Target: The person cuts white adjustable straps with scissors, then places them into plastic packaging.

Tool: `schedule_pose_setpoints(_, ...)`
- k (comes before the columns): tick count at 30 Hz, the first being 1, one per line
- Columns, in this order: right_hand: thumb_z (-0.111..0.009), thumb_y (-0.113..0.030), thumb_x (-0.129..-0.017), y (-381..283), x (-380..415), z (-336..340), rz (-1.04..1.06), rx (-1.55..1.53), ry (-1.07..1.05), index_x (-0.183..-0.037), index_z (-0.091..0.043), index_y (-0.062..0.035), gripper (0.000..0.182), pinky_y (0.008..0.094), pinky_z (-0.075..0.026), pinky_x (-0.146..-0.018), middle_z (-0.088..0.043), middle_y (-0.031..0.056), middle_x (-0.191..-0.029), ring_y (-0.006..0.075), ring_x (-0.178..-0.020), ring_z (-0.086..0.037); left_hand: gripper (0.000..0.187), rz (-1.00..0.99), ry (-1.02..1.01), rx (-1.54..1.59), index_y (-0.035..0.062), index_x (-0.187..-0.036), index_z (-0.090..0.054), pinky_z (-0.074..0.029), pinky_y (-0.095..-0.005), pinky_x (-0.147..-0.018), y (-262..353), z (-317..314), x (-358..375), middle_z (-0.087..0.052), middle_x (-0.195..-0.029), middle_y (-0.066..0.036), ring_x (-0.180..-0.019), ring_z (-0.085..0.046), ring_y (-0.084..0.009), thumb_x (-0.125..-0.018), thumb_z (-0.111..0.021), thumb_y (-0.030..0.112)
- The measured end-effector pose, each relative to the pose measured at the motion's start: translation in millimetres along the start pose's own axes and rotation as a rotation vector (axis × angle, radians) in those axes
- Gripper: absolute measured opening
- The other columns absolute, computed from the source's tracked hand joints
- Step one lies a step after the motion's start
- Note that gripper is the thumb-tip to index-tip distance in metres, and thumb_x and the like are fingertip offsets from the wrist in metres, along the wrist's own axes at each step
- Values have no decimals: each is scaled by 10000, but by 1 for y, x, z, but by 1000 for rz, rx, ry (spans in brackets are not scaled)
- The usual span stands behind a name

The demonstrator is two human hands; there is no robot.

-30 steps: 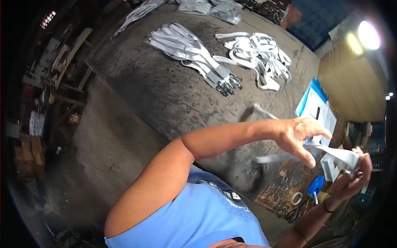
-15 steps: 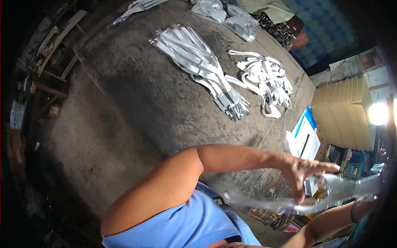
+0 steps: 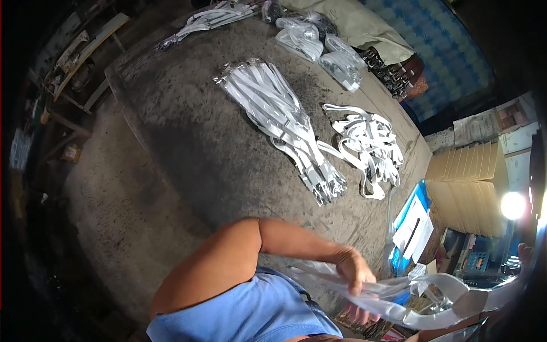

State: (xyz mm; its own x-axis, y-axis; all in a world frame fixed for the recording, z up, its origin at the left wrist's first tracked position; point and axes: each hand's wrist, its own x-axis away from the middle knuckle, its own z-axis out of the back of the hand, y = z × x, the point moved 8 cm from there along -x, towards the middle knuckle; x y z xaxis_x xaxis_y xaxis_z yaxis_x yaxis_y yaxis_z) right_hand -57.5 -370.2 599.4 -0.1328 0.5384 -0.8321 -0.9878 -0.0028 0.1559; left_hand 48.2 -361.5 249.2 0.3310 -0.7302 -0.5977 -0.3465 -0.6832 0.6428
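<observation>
My left hand [image 3: 356,279] is closed around a long clear plastic sleeve [image 3: 393,308], with the thumb over it and the fingers curled beneath. The sleeve runs from beside my blue shirt to the right edge and bends into a loop there. My right hand [image 3: 525,252] shows only in part at the dark right edge, near the sleeve's far end; its grip is hidden. Beyond my left arm, a bundle of white straps in clear plastic [image 3: 279,114] lies on the table. To its right sits a tangled heap of white straps [image 3: 370,145].
The worn grey table [image 3: 171,137] fills the middle. At its back are plastic-wrapped packs [image 3: 299,40] and more white straps [image 3: 213,20]. Papers on a blue folder [image 3: 413,228], cardboard sheets [image 3: 467,188] and a bright lamp [image 3: 513,205] stand on the right.
My left hand has moved left and down, from spread fingers to a closed grip on the plastic sleeve. The view has tilted, so the table's things sit lower.
</observation>
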Motion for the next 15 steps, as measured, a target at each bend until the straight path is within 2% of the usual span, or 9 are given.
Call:
schedule_pose_setpoints(1,-547,-283,-899,-1,-3,-2,42,35,-12,-964,-638,-54,254,379,-527,-601,-596,155,-905,279,-720,-606,868,-6,-37,68,-70,-1355,-403,-460,-342,-958,3,-17,2,-591,-1258,-180,-1113,-592,-252,-685,-851,251)
schedule_pose_setpoints(2,-518,-270,-913,-9,-4,-10,170,177,-67,-850,-654,-45,271,376,-525,-602,-588,124,-868,245,-722,-595,835,9,-55,98,-73,-1349,-412,-475,-340,-942,2,-23,7,-614,-1222,-185,-1082,-612,-252,-704,-840,237)
schedule_pose_setpoints(3,-527,-250,-910,-14,-6,-18,230,321,-131,-840,-649,-35,257,369,-522,-598,-582,121,-876,242,-729,-592,835,7,-48,97,-73,-1349,-412,-475,-340,-942,3,-23,16,-614,-1222,-185,-1082,-612,-252,-704,-840,237)
schedule_pose_setpoints(5,-526,-228,-901,-16,-9,-25,196,332,-153,-865,-646,-32,233,367,-517,-621,-584,124,-894,245,-753,-592,727,105,-3,-89,-86,-1313,-455,-480,-328,-938,-7,-18,34,-651,-1152,-178,-1043,-632,-230,-734,-819,162)
schedule_pose_setpoints(9,-524,-184,-883,-11,-4,-43,93,268,-161,-915,-638,-26,199,363,-507,-667,-588,130,-930,250,-800,-590,569,143,175,-54,-76,-1234,-543,-507,-290,-868,-13,-15,86,-687,-1059,-131,-986,-648,-175,-742,-799,50)
schedule_pose_setpoints(10,-523,-174,-878,-8,-2,-48,73,253,-164,-928,-636,-24,194,362,-504,-679,-589,132,-938,252,-812,-590,569,138,187,-51,-76,-1234,-543,-507,-290,-868,-17,-16,99,-687,-1059,-131,-986,-648,-175,-742,-799,50)
schedule_pose_setpoints(12,-522,-152,-869,-1,4,-61,23,218,-173,-952,-633,-21,191,360,-499,-701,-591,135,-956,254,-836,-589,487,235,364,-236,-54,-1220,-560,-513,-316,-873,-27,-9,128,-698,-1013,-158,-948,-669,-199,-779,-751,28)
schedule_pose_setpoints(13,-521,-141,-864,2,6,-65,-8,193,-168,-965,-631,-19,192,359,-497,-713,-592,136,-965,256,-848,-589,481,271,435,-186,-22,-1213,-581,-513,-289,-845,-29,-12,140,-706,-989,-132,-918,-666,-166,-774,-766,47)
schedule_pose_setpoints(15,-520,-119,-855,10,10,-75,-61,166,-191,-990,-627,-16,200,357,-492,-736,-594,139,-983,258,-871,-588,448,300,526,-189,-22,-1167,-607,-503,-279,-843,-33,-15,158,-702,-985,-109,-922,-652,-150,-762,-781,55)
